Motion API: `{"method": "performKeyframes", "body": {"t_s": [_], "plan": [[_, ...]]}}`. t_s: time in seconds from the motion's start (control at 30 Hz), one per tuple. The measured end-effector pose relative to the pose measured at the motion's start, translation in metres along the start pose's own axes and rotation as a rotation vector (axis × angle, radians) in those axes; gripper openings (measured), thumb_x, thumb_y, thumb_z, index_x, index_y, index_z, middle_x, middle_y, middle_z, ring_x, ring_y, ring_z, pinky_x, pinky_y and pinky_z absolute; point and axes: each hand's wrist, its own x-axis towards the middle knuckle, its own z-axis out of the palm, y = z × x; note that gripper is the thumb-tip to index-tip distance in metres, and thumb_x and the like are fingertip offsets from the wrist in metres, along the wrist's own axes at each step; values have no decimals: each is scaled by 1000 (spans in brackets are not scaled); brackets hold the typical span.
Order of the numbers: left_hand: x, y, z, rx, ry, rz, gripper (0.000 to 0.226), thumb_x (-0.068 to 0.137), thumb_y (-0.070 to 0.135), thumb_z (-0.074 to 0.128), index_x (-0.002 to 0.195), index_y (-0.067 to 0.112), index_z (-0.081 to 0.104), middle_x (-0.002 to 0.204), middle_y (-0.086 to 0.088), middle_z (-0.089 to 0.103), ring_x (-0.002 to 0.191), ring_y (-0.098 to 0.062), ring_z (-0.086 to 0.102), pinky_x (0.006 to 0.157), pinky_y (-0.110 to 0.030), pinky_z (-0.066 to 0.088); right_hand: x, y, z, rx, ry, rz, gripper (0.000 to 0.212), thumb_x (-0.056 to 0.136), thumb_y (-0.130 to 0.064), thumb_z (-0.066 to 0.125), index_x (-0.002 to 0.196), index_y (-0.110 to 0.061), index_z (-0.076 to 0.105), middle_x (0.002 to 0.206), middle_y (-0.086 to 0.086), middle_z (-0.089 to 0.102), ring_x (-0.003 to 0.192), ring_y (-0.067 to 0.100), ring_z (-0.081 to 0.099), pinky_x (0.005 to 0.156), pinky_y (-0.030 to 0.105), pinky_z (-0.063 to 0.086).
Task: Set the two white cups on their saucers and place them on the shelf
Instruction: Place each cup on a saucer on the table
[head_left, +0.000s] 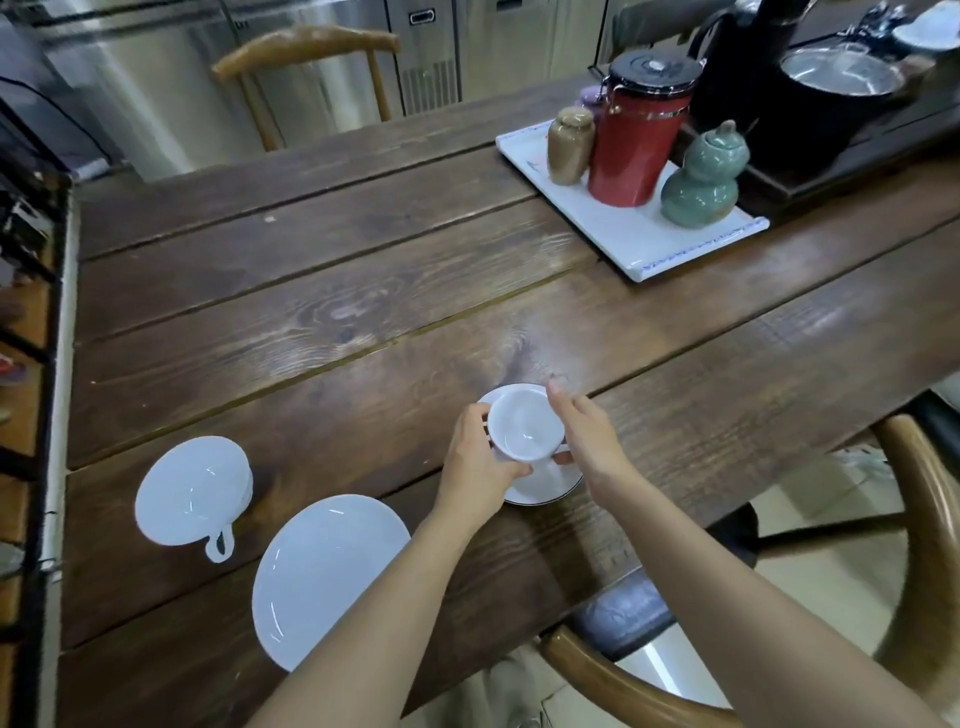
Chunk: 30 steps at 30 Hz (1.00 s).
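A small white cup (525, 426) stands on a dark-rimmed white saucer (545, 486) near the table's front edge. My left hand (480, 454) grips the cup's left side and reaches the saucer's near-left rim. My right hand (589, 434) holds the cup's right side, thumb by its handle. Further left, a second white cup (192, 491) sits on the wood with its handle toward me. A second white saucer (324, 571) lies beside it, bare.
The brown plank table (337, 312) runs left to right. A white tray (634, 234) at the back right carries a red canister (636, 135), a tan jar (569, 145) and a green gourd jar (704, 176). Wooden chairs stand behind and at the right. A dark shelf frame (31, 364) edges the left.
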Motion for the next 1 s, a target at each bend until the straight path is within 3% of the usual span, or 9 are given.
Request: {"method": "performKeyframes", "body": {"t_s": [0.1,0.23,0.3,0.37,0.5,0.67,0.83,0.93,1.0], "plan": [[0,3,-1,75,-18,-5,68,65,8,80,119,22,41,123,3,47,102,-11,45,71,-21,37,1,2,-3,-58,-4,1,48,88,-53,48,98,-8,60,94,3,61,88,22,58,71,33,47],[-4,7,-22,205,-78,-21,67,74,16,75,131,19,41,135,-1,40,119,-19,42,93,-33,41,7,-13,-4,-364,176,-207,33,90,-47,45,65,-26,41,74,-2,41,77,20,38,58,30,31],[-8,8,-43,191,-21,-13,48,79,24,71,122,18,51,127,0,49,116,-18,48,94,-33,42,8,-26,4,-420,256,-293,28,91,-43,47,88,-17,57,94,7,50,90,24,46,77,36,39],[-14,6,-70,144,136,9,30,83,30,66,110,19,59,114,3,59,105,-15,54,87,-29,44,8,-39,18,-435,265,-382,42,92,-41,48,114,-6,54,115,9,53,108,25,49,93,40,40],[-30,-9,-132,44,503,27,15,87,33,60,97,22,62,98,5,65,93,-10,58,73,-19,43,5,-53,75,-341,67,-483,42,91,-39,51,117,-6,54,117,7,54,104,21,52,90,34,41],[-52,-50,-204,-11,817,-59,16,87,27,59,95,14,63,99,-1,64,95,-17,57,72,-22,39,-6,-44,163,-348,-246,-416,45,90,-43,52,120,-10,55,117,6,61,101,16,56,86,28,41],[-67,-93,-241,-83,855,-209,30,87,26,59,115,14,57,120,-6,56,109,-20,53,81,-25,37,-26,-29,225,-343,-527,-136,65,88,-54,48,139,-14,41,141,6,48,125,23,47,105,43,40],[-68,-103,-248,-448,720,-348,58,88,34,58,139,17,38,143,-3,41,128,-20,41,99,-32,35,-38,-29,247,-273,-628,54,67,88,-58,44,142,-19,35,147,5,41,129,27,43,106,45,40],[-68,-107,-251,-710,610,-418,56,90,39,55,139,21,37,144,-2,41,126,-19,41,104,-44,39,-43,-30,255,-259,-713,84,61,90,-58,39,139,-22,39,145,4,42,130,25,42,106,45,39]]}}
